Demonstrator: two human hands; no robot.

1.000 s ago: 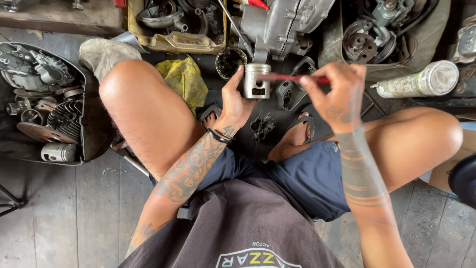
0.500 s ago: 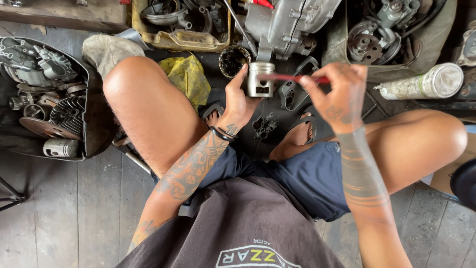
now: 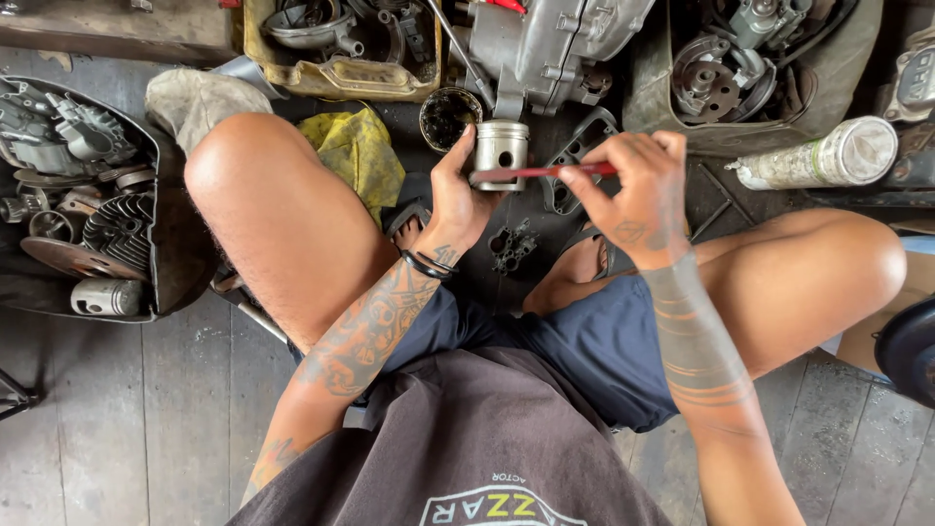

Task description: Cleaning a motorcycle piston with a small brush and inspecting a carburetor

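Little has shifted over the last second: the left hand point(image 3: 456, 200) keeps its grip closed around the skirt of the silver piston point(image 3: 501, 151), and the right hand point(image 3: 638, 195) still pinches the thin red-handled tool point(image 3: 545, 172), whose tip lies against the lower edge of the piston. Piston and tool sit between the two hands, above the person's crossed legs.

Just beyond the left fingertips stands a small round tin point(image 3: 449, 116) blackened inside, and past it a grey engine casing point(image 3: 550, 44) rises directly behind the piston. To the outer side of the left hand lies a crumpled yellow rag point(image 3: 360, 151), partly hidden by the knee. Under the right hand a dark gasket-shaped plate point(image 3: 575, 166) rests on the floor, and a small black perforated part point(image 3: 511, 245) lies near the left wrist. Well out from the right hand lies a pale cylindrical can point(image 3: 828, 156) on its side.

Containers: a yellowed tray point(image 3: 336, 73) beyond the left hand holds metal engine pieces; a dark shallow tub point(image 3: 180, 248) far to the left holds a finned cylinder point(image 3: 117, 226), a second piston point(image 3: 107, 297) and assorted castings
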